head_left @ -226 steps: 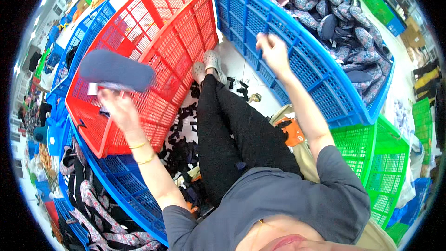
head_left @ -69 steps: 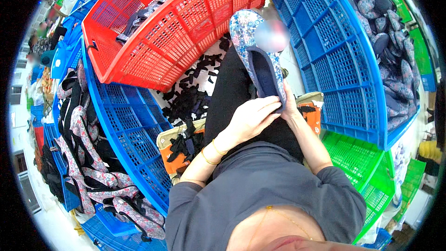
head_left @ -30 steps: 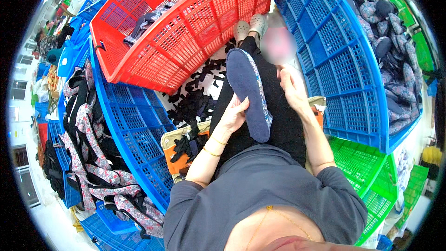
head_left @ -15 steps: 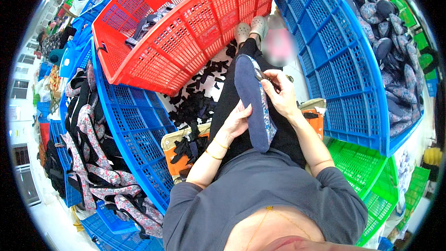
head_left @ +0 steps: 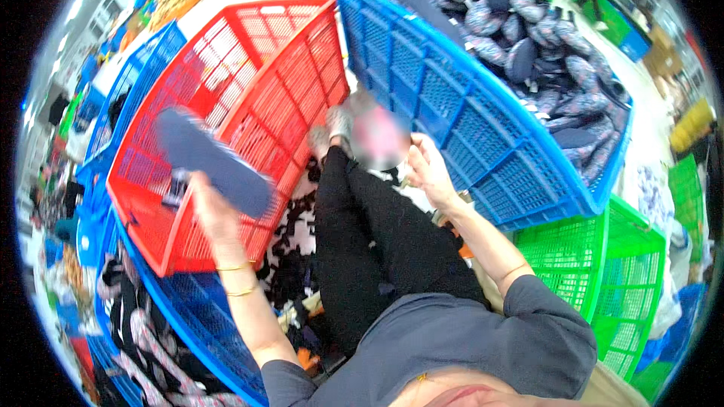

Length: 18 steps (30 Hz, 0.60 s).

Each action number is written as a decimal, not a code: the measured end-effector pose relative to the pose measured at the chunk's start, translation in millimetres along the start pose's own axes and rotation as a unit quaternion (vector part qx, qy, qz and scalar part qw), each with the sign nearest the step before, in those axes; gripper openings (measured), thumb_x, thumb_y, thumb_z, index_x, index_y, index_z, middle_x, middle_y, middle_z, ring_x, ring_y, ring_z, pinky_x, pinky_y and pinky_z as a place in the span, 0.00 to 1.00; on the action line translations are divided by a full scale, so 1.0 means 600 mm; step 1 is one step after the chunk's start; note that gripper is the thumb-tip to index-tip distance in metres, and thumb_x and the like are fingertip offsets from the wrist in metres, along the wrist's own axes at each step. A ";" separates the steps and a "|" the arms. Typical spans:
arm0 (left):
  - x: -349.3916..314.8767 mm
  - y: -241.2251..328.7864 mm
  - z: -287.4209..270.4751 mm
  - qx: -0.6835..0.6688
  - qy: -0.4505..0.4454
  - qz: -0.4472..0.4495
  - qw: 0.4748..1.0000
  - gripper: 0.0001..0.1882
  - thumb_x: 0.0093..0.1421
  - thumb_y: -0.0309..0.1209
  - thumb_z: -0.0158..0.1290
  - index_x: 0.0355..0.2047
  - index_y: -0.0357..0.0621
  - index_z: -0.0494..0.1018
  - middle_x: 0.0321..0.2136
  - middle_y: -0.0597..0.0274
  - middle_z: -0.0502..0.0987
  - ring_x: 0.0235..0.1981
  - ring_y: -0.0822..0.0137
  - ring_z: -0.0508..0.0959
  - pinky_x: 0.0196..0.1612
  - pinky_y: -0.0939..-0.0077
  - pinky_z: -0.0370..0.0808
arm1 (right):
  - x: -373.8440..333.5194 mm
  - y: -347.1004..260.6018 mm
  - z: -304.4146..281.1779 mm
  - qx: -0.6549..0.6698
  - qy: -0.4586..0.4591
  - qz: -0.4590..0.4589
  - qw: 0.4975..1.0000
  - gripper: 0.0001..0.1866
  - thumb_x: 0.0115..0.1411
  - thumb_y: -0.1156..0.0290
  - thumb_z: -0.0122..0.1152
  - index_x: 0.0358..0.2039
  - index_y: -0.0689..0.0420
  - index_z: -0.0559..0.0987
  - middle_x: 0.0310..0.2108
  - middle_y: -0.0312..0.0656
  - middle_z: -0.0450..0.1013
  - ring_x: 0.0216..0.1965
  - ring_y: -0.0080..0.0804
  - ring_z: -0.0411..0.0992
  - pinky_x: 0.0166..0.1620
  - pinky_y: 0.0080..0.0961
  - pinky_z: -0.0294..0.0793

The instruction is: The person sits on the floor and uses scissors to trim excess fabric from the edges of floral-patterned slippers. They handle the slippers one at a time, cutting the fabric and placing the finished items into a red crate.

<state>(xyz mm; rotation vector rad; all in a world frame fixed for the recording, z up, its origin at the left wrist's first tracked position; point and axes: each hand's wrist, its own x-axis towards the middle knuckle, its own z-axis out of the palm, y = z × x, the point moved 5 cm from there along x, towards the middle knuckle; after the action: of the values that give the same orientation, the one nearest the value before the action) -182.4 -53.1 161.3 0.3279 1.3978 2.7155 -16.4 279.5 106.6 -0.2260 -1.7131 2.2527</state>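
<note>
A dark blue slipper (head_left: pixel 215 164) with a flat sole is at the left, over the red basket (head_left: pixel 245 136), smeared by motion. My left hand (head_left: pixel 213 211) grips it at its near edge, with the sole facing up. My right hand (head_left: pixel 428 173) is apart from the slipper, beside the wall of the blue basket (head_left: pixel 452 120). Its fingers are curled together, and whatever they may hold cannot be made out.
Patterned dark blue slippers (head_left: pixel 520 60) pile up in the blue basket at the right. Another blue basket (head_left: pixel 185 309) at the left holds floral pieces (head_left: pixel 151 343). Black scraps (head_left: pixel 290 256) litter the floor by my legs. Green baskets (head_left: pixel 596 271) stand at the lower right.
My left hand has carried the slipper from in front of me leftward to the red basket. My right hand has let go of it. The view has shifted, so the baskets sit lower.
</note>
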 end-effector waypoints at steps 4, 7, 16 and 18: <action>0.055 0.006 -0.068 -0.059 0.120 0.084 0.987 0.26 0.69 0.44 0.42 0.62 0.46 0.55 0.62 0.52 0.58 0.59 0.57 0.64 0.63 0.58 0.62 | 0.128 -0.188 -0.087 -0.099 0.145 -0.175 0.969 0.18 0.56 0.71 0.66 0.43 0.60 0.68 0.34 0.33 0.69 0.36 0.21 0.68 0.43 0.22 0.70; -0.018 -0.116 -0.027 -0.015 0.069 -0.001 0.997 0.29 0.67 0.41 0.45 0.65 0.47 0.50 0.61 0.51 0.59 0.61 0.56 0.62 0.62 0.55 0.64 | 0.258 -0.319 -0.238 -0.501 0.351 -0.229 0.757 0.32 0.52 0.51 0.67 0.45 0.65 0.70 0.38 0.48 0.74 0.38 0.37 0.75 0.41 0.34 0.75; -0.164 -0.301 -0.011 -0.073 0.080 -0.167 0.980 0.24 0.62 0.25 0.53 0.57 0.40 0.62 0.44 0.61 0.71 0.42 0.69 0.75 0.47 0.74 0.75 | 0.282 -0.307 -0.517 -0.776 0.328 0.093 0.530 0.21 0.54 0.62 0.53 0.41 0.64 0.79 0.49 0.56 0.73 0.48 0.53 0.75 0.49 0.45 0.75; -0.170 -0.302 -0.019 -0.056 0.068 -0.171 0.981 0.22 0.62 0.26 0.52 0.56 0.39 0.64 0.44 0.61 0.72 0.41 0.71 0.75 0.48 0.75 0.74 | 0.266 -0.390 -0.420 -0.746 0.310 0.104 0.580 0.22 0.53 0.59 0.53 0.38 0.65 0.80 0.39 0.56 0.77 0.41 0.49 0.78 0.48 0.39 0.75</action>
<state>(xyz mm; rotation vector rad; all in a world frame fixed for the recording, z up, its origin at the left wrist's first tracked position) -92.0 27.4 -8.2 -0.1010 1.1938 2.5530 -56.9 618.8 270.3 -1.3454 -2.5425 0.0030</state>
